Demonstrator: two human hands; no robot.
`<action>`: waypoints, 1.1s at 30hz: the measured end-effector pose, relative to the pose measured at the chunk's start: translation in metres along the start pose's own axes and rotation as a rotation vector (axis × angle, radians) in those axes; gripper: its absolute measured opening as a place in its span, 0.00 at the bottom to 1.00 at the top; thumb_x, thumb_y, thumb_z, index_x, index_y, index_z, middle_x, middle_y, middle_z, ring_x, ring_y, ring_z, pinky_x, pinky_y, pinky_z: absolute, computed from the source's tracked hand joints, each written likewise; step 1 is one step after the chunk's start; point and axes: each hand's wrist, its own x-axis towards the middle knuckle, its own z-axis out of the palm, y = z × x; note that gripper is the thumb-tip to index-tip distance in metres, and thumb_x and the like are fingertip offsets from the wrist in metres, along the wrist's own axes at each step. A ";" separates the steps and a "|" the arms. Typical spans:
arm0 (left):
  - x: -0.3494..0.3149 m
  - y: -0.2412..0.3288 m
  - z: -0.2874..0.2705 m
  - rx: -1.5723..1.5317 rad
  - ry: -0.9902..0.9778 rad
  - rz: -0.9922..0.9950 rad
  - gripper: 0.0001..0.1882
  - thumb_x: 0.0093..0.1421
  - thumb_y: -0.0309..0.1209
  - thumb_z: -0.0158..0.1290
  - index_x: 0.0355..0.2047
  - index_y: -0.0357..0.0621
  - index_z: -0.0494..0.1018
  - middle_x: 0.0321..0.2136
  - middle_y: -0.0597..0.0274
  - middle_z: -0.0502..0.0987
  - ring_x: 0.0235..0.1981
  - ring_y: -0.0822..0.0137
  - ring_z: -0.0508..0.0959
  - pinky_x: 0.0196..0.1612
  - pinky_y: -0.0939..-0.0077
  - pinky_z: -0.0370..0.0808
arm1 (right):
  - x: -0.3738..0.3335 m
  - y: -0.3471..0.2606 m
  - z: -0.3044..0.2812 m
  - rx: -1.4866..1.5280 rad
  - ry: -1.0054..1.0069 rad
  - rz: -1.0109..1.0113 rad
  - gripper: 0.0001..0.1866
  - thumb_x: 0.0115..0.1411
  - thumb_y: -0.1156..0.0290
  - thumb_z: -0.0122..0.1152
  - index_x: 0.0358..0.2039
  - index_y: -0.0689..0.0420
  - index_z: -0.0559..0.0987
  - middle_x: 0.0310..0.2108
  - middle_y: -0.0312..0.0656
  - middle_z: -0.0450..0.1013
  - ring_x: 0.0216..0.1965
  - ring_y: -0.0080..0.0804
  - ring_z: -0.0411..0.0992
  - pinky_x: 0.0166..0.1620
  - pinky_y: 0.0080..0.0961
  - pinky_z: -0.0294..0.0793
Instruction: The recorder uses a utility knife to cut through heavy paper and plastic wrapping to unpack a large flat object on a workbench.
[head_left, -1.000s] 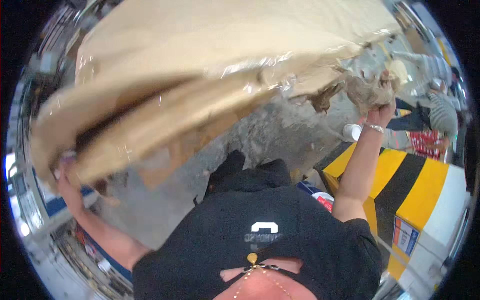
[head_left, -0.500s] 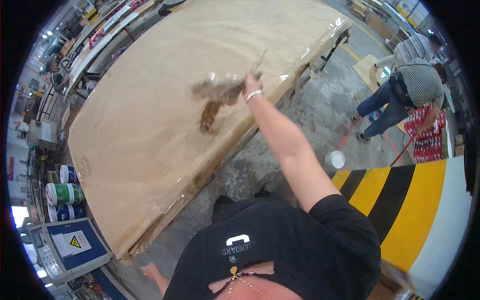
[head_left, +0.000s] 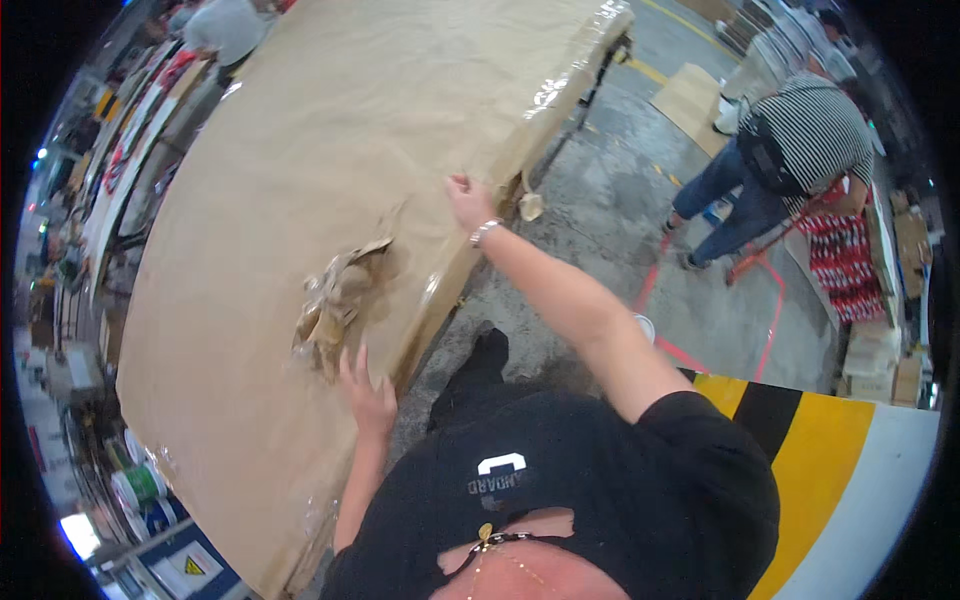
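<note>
A wad of crumpled brown paper and clear plastic film [head_left: 345,295] lies on the large table covered in brown paper [head_left: 230,380]. My left hand [head_left: 370,400] is open beside its near end, fingers spread; I cannot tell whether the fingertips touch it. Farther along, above the table's right edge, my right hand [head_left: 472,205] is curled closed, apart from the wad. Nothing shows sticking out of it. Shiny clear tape [head_left: 548,95] runs along the table's right edge.
A person in a striped shirt [head_left: 815,125] bends over red-and-white packs [head_left: 845,265] at the right, another person beyond. A yellow-and-black striped surface [head_left: 820,450] is close on my right. Buckets [head_left: 140,487] and a blue machine panel [head_left: 190,570] stand left of the table.
The crumpled wad has left my right hand and lies nearer and farther left on the table. My left hand has come up from the near corner to beside it. The view has shifted.
</note>
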 end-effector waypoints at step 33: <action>0.582 0.370 0.300 0.403 -0.647 -0.020 0.22 0.42 0.19 0.45 0.42 0.42 0.69 0.32 0.44 0.74 0.34 0.43 0.72 0.37 0.57 0.70 | 0.690 0.073 -0.445 0.575 0.100 0.401 0.23 0.55 0.46 0.50 0.32 0.56 0.76 0.20 0.38 0.69 0.09 0.21 0.50 0.13 0.23 0.49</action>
